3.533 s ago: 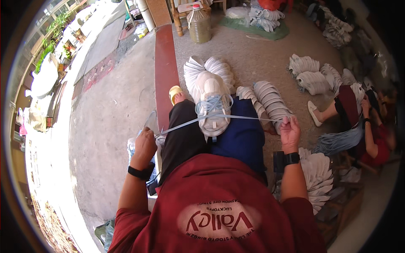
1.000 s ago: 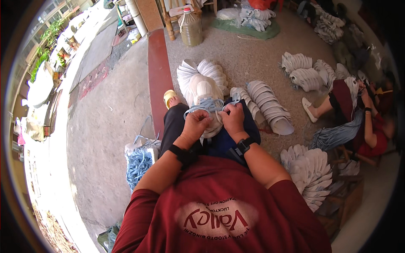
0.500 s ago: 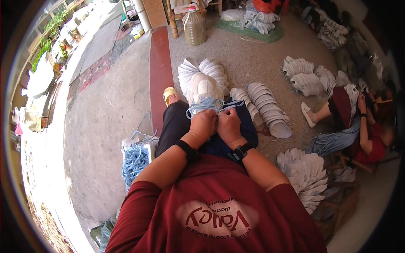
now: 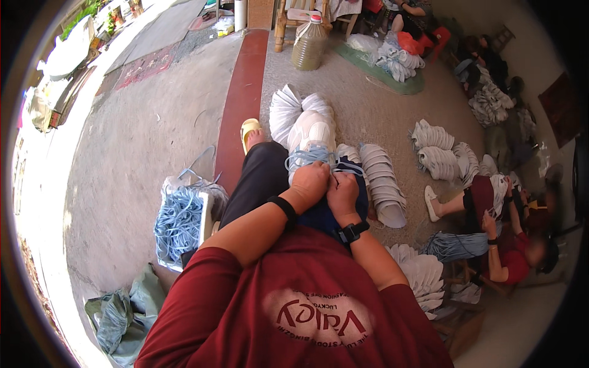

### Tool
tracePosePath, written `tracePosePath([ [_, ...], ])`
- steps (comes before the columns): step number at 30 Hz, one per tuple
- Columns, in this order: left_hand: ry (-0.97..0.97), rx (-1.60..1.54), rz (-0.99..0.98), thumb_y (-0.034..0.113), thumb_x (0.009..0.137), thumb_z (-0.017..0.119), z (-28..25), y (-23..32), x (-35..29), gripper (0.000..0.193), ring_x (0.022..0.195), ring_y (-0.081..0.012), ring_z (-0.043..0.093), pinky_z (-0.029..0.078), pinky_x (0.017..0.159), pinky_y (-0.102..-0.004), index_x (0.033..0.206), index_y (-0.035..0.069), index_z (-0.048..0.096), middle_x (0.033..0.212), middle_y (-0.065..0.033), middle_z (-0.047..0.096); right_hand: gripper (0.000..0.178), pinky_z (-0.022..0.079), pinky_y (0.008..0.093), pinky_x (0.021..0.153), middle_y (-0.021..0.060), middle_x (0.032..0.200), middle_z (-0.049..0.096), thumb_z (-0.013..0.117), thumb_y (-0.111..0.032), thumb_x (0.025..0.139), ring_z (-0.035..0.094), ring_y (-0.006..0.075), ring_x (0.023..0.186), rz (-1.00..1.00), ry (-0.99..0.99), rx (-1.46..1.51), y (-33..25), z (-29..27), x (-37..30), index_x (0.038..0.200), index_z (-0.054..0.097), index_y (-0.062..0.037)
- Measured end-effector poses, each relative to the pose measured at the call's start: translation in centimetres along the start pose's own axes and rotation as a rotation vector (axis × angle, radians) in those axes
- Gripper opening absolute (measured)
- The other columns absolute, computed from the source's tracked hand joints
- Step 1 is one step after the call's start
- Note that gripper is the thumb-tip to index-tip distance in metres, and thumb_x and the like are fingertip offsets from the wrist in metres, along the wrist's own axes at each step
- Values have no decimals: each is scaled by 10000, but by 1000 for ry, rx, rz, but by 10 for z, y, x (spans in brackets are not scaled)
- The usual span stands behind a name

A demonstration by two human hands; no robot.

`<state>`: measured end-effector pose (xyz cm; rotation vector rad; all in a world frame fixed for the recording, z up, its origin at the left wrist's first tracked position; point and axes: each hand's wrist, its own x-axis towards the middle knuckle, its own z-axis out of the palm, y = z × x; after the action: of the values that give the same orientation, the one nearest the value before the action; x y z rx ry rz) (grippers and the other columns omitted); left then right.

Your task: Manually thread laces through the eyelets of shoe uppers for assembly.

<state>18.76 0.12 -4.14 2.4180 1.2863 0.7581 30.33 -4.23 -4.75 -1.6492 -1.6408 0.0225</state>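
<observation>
A white shoe upper rests over my lap, its toe pointing away from me. Light blue shoelace is threaded through it, with loops and ends sticking out on both sides. My left hand is closed on the lace at the near end of the lacing. Just right of it, my right hand also pinches the lace, its fingers curled close to the left ones. The fingertips are partly hidden by the backs of the hands, and so is the near part of the upper.
A white box of tangled blue laces stands at my left, near a green plastic bag. Stacked white uppers lie right and ahead. A large plastic jug stands farther off. A co-worker in red sits at right.
The view has shifted, bringing more of the lace box and green bag into sight. My hands stay closed at the lacing, a little farther apart. The co-worker's hand has come up.
</observation>
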Motion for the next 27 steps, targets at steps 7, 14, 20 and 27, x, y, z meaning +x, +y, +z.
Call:
tracePosePath([
  [7,-117,134,76,200,814,510,-5,5,1,212,745,-287,636,522,632,-378,887,15,582,846,-144,623,118,445,404,578,165,653,584,601,-105,769,573,340,627,46,-38,-21,-6,-7,-1,702,633,-13],
  [14,-85,34,46,186,805,520,-10,-1,-9,164,749,-278,635,520,636,-376,848,41,584,818,-124,619,86,439,454,580,173,692,575,590,-113,774,561,368,652,19,4,-20,-4,-5,1,735,598,-37],
  [20,-54,17,54,154,794,527,-2,0,-2,143,733,-298,637,517,638,-390,862,46,594,857,-132,612,94,443,428,582,192,706,587,563,-81,798,572,369,659,7,0,-14,-6,-4,2,766,615,-9],
  [27,-154,277,212,148,759,564,-31,22,-5,115,697,-244,652,524,586,-380,786,51,619,824,-118,626,115,431,450,556,173,647,566,560,-103,788,555,365,628,8,-8,79,4,-4,1,713,587,-21],
])
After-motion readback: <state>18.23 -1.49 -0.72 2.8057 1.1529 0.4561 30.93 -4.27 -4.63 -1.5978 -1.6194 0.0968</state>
